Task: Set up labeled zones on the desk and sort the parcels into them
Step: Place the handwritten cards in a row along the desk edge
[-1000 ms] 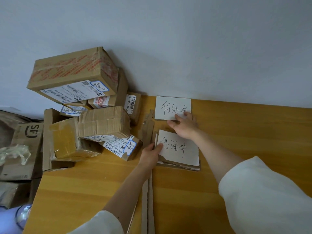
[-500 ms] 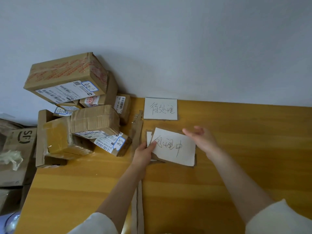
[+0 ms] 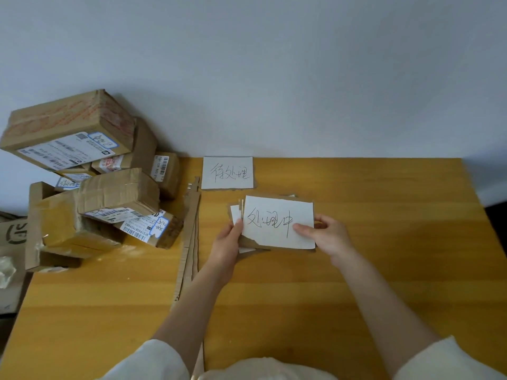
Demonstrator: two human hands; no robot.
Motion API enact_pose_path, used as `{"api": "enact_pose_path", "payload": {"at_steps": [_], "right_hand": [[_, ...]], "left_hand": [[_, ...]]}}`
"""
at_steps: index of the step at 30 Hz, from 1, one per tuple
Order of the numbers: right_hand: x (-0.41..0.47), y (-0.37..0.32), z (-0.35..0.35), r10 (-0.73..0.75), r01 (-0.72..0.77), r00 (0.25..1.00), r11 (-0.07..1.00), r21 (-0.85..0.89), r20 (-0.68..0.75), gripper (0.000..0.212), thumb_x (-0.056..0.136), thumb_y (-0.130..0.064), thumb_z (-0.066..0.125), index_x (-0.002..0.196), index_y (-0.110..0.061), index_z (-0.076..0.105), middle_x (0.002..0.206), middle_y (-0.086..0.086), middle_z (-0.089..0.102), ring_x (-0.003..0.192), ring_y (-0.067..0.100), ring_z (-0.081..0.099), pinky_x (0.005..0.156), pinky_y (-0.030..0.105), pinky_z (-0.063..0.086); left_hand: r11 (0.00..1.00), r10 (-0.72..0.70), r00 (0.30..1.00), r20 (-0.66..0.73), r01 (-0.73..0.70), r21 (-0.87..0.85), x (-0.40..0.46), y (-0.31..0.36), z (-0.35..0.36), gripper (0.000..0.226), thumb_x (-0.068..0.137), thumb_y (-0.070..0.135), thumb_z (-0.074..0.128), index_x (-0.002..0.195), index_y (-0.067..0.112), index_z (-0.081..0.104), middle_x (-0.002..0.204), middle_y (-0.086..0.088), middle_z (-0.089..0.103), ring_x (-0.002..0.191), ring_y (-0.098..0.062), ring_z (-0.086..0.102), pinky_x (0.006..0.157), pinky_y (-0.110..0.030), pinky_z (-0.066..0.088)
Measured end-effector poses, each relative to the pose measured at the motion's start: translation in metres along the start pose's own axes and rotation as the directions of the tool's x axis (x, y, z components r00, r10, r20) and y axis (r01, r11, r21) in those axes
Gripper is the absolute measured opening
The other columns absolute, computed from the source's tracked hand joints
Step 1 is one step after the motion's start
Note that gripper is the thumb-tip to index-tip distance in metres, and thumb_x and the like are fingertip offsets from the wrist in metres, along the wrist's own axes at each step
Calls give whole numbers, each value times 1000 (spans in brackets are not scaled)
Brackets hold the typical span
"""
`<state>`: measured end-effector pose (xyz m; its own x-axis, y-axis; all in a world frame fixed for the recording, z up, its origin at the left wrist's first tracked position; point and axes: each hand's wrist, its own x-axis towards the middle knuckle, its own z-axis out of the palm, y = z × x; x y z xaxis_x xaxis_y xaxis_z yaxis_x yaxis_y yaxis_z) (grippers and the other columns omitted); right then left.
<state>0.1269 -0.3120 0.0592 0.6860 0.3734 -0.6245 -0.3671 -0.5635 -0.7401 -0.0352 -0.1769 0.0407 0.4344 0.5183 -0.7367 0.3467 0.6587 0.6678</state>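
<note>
A plain pale wall [image 3: 274, 78] stands behind a yellow wooden surface [image 3: 384, 270]. At the far edge of the surface, right by the wall, one label card [image 3: 227, 173] lies flat with black writing on it. This one looks placed already.

Nearer to the person, a small stack of label cards [image 3: 277, 222] is held between both hands, about in the middle of the surface. The top card is white with black writing, and its long side runs left to right. More cards peek out from under its left edge. I cannot tell if the stack rests on the surface or is lifted a little.

The left hand [image 3: 225, 241] grips the left end of the stack, thumb on top. The right hand [image 3: 326, 237] pinches the right end of the top card, thumb on top and fingers under.

I think the next card needs its own spot. The bare wood lies to the right of the placed card, along the far edge. That is on the right hand's side, so the right hand is the nearer one to carry the top card there while the left keeps the rest.

The pile of parcels [image 3: 90, 176] sits at the far left corner, waiting to be sorted. A strip of cardboard [image 3: 191, 229] runs from the far edge toward the near edge, between the parcels and the cards.
</note>
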Motion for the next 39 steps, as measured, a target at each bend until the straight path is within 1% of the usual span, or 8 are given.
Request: {"api": "enact_pose_path", "payload": {"at_steps": [6,10,16,25,31,34,36,39], "right_hand": [[9,2,-22,-36,36,999,999,17,-33,28,76,-10,81,99,-15,67,86,-2,68,71,11,64,59,16,52],[22,7,-31,-32,33,997,999,10,-72,33,74,-14,84,102,-10,69,92,3,72,76,17,67,69,27,54],[54,1,-42,40,-25,994,989,145,-104,14,95,-13,58,108,-18,58,107,5,65,76,11,59,55,24,43],[120,-23,-44,163,-97,963,953,286,-216,21,96,-9,51,115,-19,55,115,6,61,93,22,58,55,27,47],[146,-24,-32,168,-113,962,962,249,-214,41,95,-10,53,136,-15,49,125,4,61,98,23,60,62,29,52],[149,-22,-27,122,-100,951,991,89,-286,52,94,-18,57,144,-18,41,139,4,53,117,27,57,84,32,49],[144,-16,-25,-46,-32,930,978,-206,-366,52,94,-23,57,144,-20,41,142,6,47,126,29,50,91,35,48],[137,-1,-21,-411,255,902,752,-608,-130,41,99,-22,51,139,-19,51,147,8,46,136,30,39,110,42,36]], "left_hand": [[999,20,999,49,-18,-29,1,-1,14,23,97,29,55,118,22,60,106,0,75,99,-22,70,94,-46,54],[1000,15,1000,-12,-15,-13,8,-7,21,26,98,28,54,122,20,58,105,-4,74,92,-23,70,87,-41,56],[999,-22,988,-154,27,34,24,-17,21,21,98,27,52,117,21,59,106,-2,69,100,-25,66,93,-47,54],[991,-22,979,-204,48,122,43,-12,22,12,98,26,50,108,23,57,107,-2,67,102,-24,63,94,-44,53],[977,-51,987,-154,81,198,50,-10,23,25,98,28,50,120,18,56,112,-4,65,104,-25,63,95,-45,52],[973,-60,988,-145,90,212,54,-10,23,23,98,29,51,118,18,56,112,-5,65,104,-25,63,94,-44,53],[973,-61,988,-140,90,212,56,-11,23,23,98,29,51,117,19,56,113,-5,66,104,-25,63,94,-44,53],[971,-59,990,-130,87,221,58,-11,24,22,98,30,50,117,19,56,113,-5,66,104,-25,63,93,-43,53]]}}
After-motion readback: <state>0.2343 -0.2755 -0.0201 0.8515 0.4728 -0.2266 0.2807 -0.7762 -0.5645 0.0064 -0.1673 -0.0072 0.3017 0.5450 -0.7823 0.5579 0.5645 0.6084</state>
